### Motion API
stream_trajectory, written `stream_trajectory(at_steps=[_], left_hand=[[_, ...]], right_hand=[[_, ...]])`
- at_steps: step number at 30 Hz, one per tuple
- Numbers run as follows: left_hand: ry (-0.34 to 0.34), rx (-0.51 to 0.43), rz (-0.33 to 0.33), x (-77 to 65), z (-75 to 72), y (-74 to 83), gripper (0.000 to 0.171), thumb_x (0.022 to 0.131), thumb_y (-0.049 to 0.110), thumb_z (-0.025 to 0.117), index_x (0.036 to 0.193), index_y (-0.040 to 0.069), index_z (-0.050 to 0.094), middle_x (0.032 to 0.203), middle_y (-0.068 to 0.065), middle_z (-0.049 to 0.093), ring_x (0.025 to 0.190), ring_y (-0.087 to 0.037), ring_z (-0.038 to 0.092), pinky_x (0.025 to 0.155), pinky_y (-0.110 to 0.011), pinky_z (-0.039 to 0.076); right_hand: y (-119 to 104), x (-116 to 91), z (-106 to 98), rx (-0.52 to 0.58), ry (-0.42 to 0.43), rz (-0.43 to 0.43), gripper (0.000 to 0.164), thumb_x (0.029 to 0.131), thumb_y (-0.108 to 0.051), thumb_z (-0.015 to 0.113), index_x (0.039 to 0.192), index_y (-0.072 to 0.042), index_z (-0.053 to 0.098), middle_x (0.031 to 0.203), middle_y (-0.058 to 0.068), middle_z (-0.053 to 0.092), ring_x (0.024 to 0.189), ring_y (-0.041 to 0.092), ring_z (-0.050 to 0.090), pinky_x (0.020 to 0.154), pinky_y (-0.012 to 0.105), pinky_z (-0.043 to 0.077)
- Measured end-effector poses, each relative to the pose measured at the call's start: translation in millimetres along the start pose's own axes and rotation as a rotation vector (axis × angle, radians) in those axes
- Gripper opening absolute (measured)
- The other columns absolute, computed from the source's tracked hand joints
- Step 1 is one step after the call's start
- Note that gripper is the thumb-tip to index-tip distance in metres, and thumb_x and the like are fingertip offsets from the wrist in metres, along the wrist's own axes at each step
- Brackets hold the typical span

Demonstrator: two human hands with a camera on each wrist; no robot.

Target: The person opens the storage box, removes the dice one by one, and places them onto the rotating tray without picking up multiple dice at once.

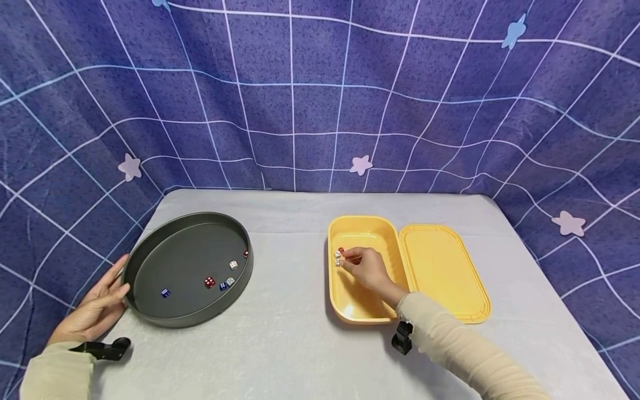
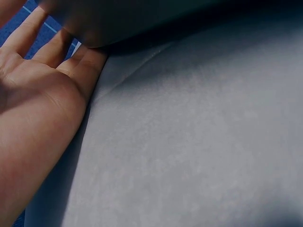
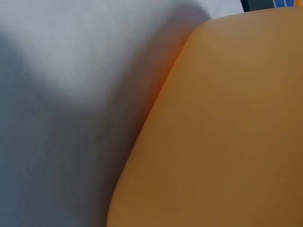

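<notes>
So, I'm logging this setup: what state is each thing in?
Yellow box: open
Yellow lid: off, lying beside the box
Dark tray: open-topped, holding six dice
Left hand: touching the tray's side
Right hand: over the box, fingers bent
Three dice: at those fingers; held or loose, unclear
Tablecloth: spread out
Curtain: hanging

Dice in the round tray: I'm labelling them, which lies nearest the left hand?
The lone blue die on the left of the tray is nearest the left hand; the second blue die and all others lie farther right.
</notes>
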State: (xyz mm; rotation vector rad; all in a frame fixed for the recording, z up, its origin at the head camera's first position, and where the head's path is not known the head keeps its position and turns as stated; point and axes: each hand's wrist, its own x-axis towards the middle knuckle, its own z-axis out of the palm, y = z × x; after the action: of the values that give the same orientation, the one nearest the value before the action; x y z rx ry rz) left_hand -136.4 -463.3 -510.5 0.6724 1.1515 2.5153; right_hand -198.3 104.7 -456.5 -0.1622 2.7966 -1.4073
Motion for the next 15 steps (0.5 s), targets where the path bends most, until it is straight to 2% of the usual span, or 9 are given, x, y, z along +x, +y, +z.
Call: stream_trajectory(at_steps=[5, 15], left_hand=[[0.003, 0.016, 0.003, -0.3, -0.7, -0.3, 0.071, 0.098, -0.014, 0.018, 0.154, 0.020, -0.007, 0.158, 0.009, 0.023, 0.139, -0.004, 0.029, 0.105, -0.026, 0.037], [-0.012, -0.025, 0.012, -0.4, -0.7, -0.9, 0.072, 0.097, -0.015, 0.017, 0.154, 0.020, -0.006, 0.158, 0.008, 0.023, 0.140, -0.006, 0.029, 0.106, -0.028, 0.037]], right_hand=[[2.6, -1.0, 3.3, -0.025, -0.027, -0.012, 0.013, 0.081, -0.007, 0.075, 0.093, -0.002, 0.074, 0.081, 0.006, 0.072, 0.073, 0.016, 0.066, 0.065, 0.026, 0.052], [-4.0, -0.6, -0.1, -0.049, -0.027, -0.022, 0.013, 0.081, -0.007, 0.075, 0.093, -0.001, 0.075, 0.083, 0.006, 0.072, 0.074, 0.017, 0.066, 0.067, 0.028, 0.053]])
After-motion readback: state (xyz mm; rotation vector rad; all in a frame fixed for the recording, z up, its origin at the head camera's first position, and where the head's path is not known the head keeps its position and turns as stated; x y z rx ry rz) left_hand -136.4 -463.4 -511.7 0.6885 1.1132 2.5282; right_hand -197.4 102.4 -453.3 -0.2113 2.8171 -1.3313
